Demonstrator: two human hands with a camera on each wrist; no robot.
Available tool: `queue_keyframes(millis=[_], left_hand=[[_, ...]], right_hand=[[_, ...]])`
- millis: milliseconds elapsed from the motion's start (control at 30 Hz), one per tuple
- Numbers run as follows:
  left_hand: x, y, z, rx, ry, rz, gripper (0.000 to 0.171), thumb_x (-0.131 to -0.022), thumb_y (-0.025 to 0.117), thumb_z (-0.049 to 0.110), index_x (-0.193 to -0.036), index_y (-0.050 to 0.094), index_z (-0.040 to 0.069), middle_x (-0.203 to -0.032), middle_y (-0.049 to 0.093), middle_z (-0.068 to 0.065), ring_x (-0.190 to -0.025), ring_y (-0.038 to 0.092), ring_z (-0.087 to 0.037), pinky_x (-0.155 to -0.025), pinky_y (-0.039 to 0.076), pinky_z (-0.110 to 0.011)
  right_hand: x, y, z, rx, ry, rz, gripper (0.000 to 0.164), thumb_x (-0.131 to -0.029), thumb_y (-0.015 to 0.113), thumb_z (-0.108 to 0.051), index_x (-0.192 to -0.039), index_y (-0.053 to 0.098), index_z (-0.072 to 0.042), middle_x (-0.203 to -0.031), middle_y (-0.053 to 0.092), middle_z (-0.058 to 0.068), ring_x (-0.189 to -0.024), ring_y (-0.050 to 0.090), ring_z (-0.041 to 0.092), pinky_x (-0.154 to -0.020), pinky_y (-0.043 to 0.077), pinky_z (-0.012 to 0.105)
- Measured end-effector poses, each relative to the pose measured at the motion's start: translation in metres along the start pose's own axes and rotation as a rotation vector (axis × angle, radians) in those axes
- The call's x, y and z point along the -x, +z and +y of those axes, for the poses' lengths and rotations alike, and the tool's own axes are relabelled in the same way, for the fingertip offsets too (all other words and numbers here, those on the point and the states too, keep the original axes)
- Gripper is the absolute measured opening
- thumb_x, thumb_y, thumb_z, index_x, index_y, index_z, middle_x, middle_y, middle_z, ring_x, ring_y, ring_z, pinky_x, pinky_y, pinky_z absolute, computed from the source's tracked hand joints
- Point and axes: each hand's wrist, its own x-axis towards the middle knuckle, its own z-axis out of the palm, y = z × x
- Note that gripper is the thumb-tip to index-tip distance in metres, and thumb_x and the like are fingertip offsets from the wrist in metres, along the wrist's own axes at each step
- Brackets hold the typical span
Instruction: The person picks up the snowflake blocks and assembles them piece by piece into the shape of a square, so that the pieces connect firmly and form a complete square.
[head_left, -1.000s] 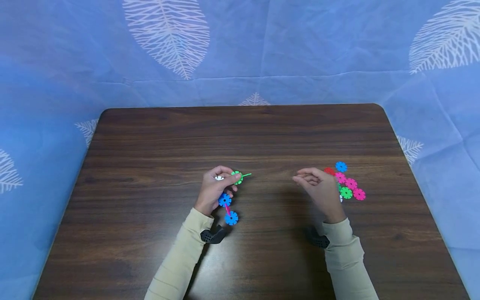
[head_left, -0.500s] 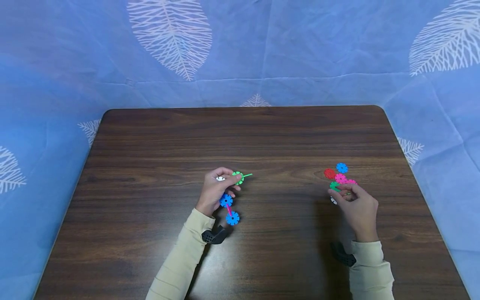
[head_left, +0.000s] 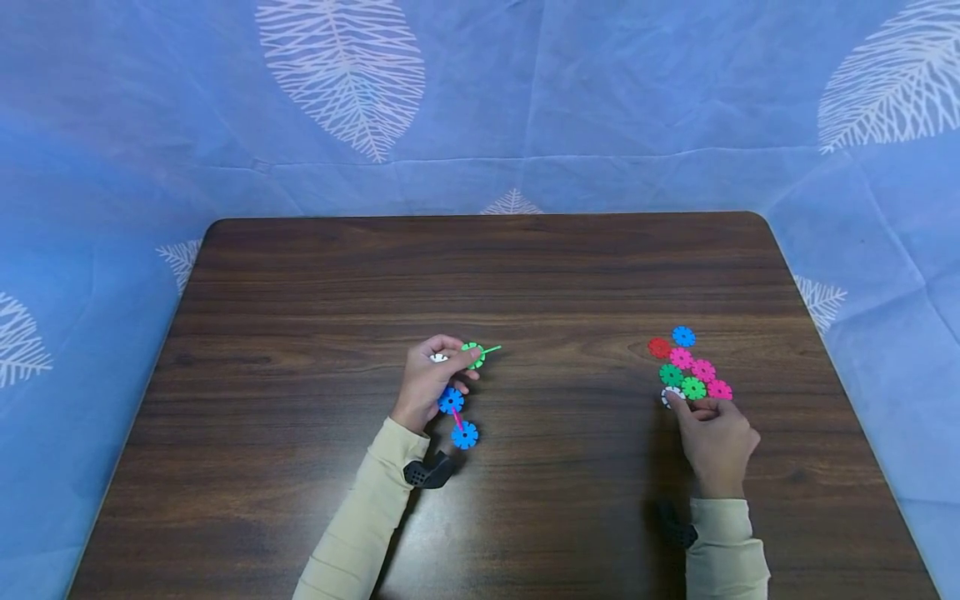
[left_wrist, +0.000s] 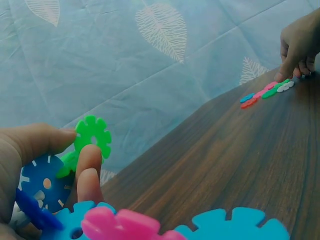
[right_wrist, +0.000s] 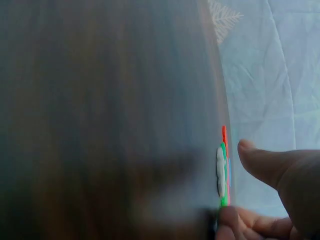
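Note:
My left hand (head_left: 431, 379) pinches a light green notched disc (left_wrist: 93, 136) between thumb and fingers. That disc belongs to a joined chain of plastic snowflake discs, with blue discs (head_left: 465, 435) and a pink disc (left_wrist: 120, 224) hanging by the wrist. Part of the chain is hidden by the palm. At the near edge of a group of loose discs is my right hand (head_left: 718, 446), its thumb beside a white disc (head_left: 672, 395). In the right wrist view its thumb stands apart from the fingers, with no disc seen between them. A light green disc (head_left: 693, 388) lies just beyond.
The loose group lies flat on the dark wooden table (head_left: 555, 500): a blue disc (head_left: 683, 336), a red disc (head_left: 659, 347), a darker green disc (head_left: 671, 375) and several pink discs (head_left: 702, 370). Behind the table hangs a blue leaf-patterned cloth (head_left: 600, 100).
My right hand has moved right from the middle of the table to the loose discs, then down to their near edge. The left hand keeps its hold on the chain, almost still.

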Motion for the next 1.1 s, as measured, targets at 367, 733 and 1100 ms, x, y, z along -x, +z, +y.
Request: queue_keyframes(millis=[367, 733, 1100], left_hand=[[0.001, 0.001, 0.001, 0.003, 0.002, 0.012, 0.015, -0.082, 0.069, 0.001, -0.084, 0.055, 0.005, -0.064, 0.067, 0.003, -0.051, 0.064, -0.01, -0.041, 0.048, -0.021], [0.0, 0.001, 0.003, -0.006, 0.005, 0.009, 0.016, -0.081, 0.07, 0.001, -0.084, 0.055, 0.005, -0.064, 0.067, 0.003, -0.052, 0.065, -0.01, -0.042, 0.049, -0.021], [0.0, 0.001, 0.005, 0.006, 0.0, 0.003, 0.015, -0.081, 0.069, 0.0, -0.084, 0.055, 0.004, -0.065, 0.068, 0.003, -0.052, 0.065, -0.01, -0.043, 0.05, -0.021]], right_hand=[[-0.003, 0.003, -0.007, 0.081, 0.059, -0.019, 0.057, -0.079, 0.074, -0.042, -0.083, 0.065, 0.014, -0.087, 0.064, 0.034, -0.084, 0.057, 0.05, -0.08, 0.035, 0.058], [-0.012, -0.007, -0.009, 0.14, 0.11, -0.203, 0.049, -0.086, 0.068, -0.034, -0.096, 0.065, 0.014, -0.104, 0.061, 0.033, -0.097, 0.051, 0.048, -0.083, 0.036, 0.055], [-0.008, -0.017, -0.005, 0.108, 0.087, -0.296, 0.046, -0.083, 0.072, -0.033, -0.099, 0.057, 0.008, -0.091, 0.061, 0.025, -0.082, 0.052, 0.033, -0.063, 0.036, 0.036]])
